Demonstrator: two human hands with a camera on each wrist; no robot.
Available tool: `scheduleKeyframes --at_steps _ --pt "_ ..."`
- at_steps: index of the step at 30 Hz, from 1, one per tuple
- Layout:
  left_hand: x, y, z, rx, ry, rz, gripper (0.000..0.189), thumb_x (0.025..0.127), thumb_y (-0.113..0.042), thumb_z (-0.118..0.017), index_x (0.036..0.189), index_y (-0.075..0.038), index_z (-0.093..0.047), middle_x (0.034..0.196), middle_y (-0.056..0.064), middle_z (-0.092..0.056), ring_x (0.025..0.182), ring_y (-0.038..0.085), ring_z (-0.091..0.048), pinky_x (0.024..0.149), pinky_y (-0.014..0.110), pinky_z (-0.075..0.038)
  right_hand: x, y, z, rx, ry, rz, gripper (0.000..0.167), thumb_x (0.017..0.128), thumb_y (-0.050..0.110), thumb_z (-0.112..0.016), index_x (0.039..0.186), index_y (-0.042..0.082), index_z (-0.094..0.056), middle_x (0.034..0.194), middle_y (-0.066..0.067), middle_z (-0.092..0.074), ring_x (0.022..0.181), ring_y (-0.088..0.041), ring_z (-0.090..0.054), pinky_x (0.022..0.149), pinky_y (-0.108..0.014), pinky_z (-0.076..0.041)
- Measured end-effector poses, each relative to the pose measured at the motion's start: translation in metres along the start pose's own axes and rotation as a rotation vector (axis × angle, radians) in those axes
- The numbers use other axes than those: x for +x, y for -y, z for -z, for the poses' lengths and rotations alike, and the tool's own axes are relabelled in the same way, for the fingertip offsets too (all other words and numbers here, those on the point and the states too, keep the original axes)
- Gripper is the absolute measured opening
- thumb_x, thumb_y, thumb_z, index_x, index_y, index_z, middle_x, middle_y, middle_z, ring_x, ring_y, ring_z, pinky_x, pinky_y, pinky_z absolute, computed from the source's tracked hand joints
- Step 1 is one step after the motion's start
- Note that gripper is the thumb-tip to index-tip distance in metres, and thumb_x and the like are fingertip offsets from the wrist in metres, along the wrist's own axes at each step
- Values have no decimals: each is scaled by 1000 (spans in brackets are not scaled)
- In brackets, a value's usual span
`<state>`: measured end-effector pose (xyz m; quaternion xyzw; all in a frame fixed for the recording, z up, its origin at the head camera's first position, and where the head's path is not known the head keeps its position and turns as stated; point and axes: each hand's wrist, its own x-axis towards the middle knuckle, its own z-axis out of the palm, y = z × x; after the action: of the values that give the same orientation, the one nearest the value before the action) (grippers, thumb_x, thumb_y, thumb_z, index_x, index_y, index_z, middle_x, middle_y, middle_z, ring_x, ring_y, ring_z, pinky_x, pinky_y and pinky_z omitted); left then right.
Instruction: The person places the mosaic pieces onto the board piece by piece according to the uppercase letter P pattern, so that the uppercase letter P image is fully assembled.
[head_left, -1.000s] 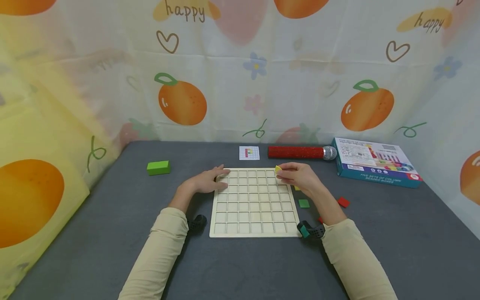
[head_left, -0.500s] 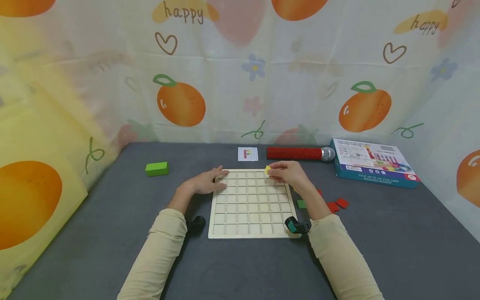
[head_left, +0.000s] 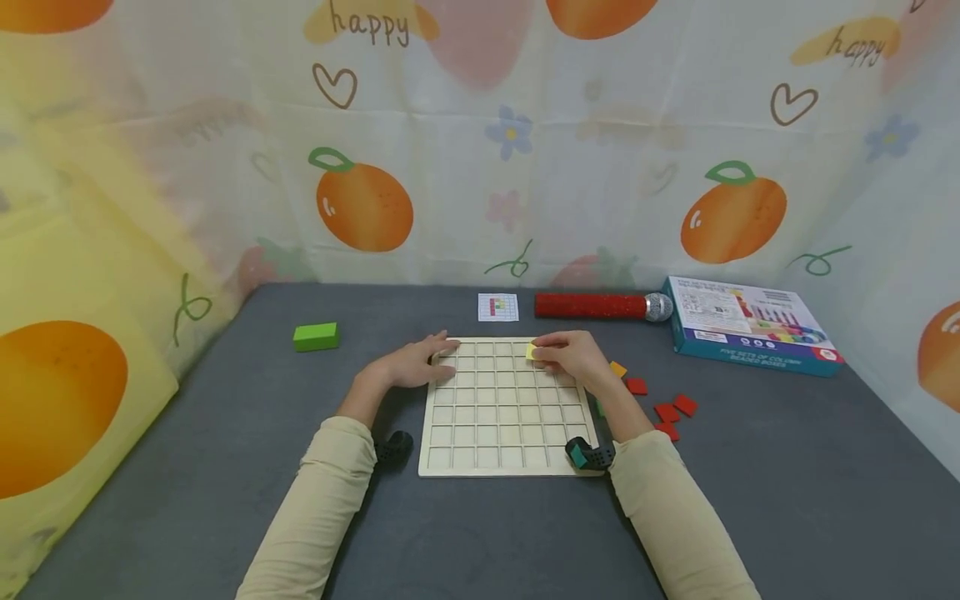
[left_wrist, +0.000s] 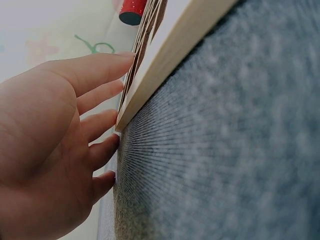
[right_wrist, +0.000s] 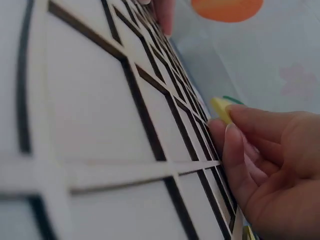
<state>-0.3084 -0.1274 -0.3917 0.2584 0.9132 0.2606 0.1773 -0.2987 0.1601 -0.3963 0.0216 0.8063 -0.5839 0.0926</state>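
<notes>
A pale wooden grid board [head_left: 510, 414] lies flat on the grey table, its square cells bare where they show. My right hand [head_left: 576, 353] pinches a small yellow square tile [right_wrist: 220, 109] between thumb and fingers, over the far row of cells, right of the middle. In the right wrist view the tile is tilted, close over the grid. My left hand [head_left: 408, 363] rests at the board's far left corner, fingers spread and loosely straight. The left wrist view shows its thumb and fingertips [left_wrist: 107, 182] along the board's edge.
Several red tiles [head_left: 666, 412], an orange-yellow tile [head_left: 618, 368] and a half-hidden green tile [head_left: 601, 408] lie right of the board. Behind stand a patterned card [head_left: 498, 307], a red microphone [head_left: 591, 306] and a flat box [head_left: 750, 321]. A green block [head_left: 316, 337] sits at left.
My right hand has carried the yellow tile leftward from the board's far right corner and slightly nearer, uncovering more red tiles. My left hand has stayed in place.
</notes>
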Motion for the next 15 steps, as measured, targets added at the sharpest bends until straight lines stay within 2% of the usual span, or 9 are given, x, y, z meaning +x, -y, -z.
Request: scheduleKeyframes --at_steps 3,8,15 --pt "1 0 -1 -3 -2 4 61 99 -30 -53 151 -7 -29 157 18 -8 143 35 -4 112 56 -7 -1 -4 0 -12 -16 7 26 88 13 -71 112 1 -69 91 -11 -69 61 -12 -61 58 -20 -50" --pt "2 0 -2 5 -3 6 61 99 -30 -53 150 -7 -29 157 18 -9 143 35 -4 112 56 -7 -3 -6 -2 -33 -30 33 27 89 14 -70 112 1 -69 92 -11 -69 65 -12 -63 59 -22 -52" --pt "1 1 -2 -8 -2 10 62 99 -29 -53 151 -6 -28 157 18 -8 143 35 -3 111 57 -8 -6 -6 -6 -87 -51 56 26 88 16 -71 110 1 -70 85 -8 -69 63 -11 -61 59 -21 -51"
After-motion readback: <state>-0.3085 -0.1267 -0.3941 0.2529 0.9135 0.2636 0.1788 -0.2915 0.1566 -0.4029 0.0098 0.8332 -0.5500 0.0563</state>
